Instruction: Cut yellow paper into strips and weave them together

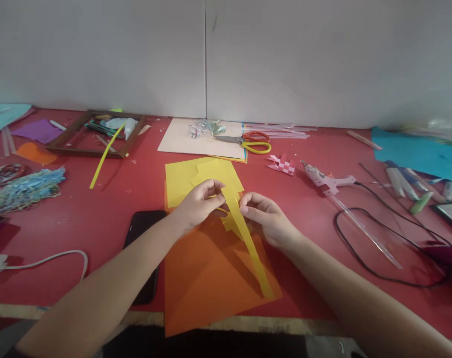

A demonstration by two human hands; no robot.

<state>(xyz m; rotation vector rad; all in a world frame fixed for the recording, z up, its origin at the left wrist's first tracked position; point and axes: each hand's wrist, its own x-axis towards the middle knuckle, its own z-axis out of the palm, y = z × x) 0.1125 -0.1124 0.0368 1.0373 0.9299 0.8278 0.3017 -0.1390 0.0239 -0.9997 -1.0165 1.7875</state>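
A long yellow paper strip (247, 237) runs from between my hands down toward the table's front edge. My left hand (201, 203) is closed on its upper end, thumb and fingers pinched. Closed too, my right hand (266, 218) pinches the strip's right side near the top. Behind the strip are smaller yellow paper pieces (231, 224), partly hidden by it and my fingers. Beneath lies an orange paper sheet (199, 278), its front corner over the table edge. Yellow paper sheets (177, 174) lie just beyond my hands.
Scissors (244, 141) rest on pale sheets (174, 139) at the back. Right are a checked pink woven paper piece (283, 164), a pink glue gun (326, 181) with its black cord, and markers (401, 181). Left are a black phone (142, 263), a wooden frame (86, 149) and shredded strands (28, 191).
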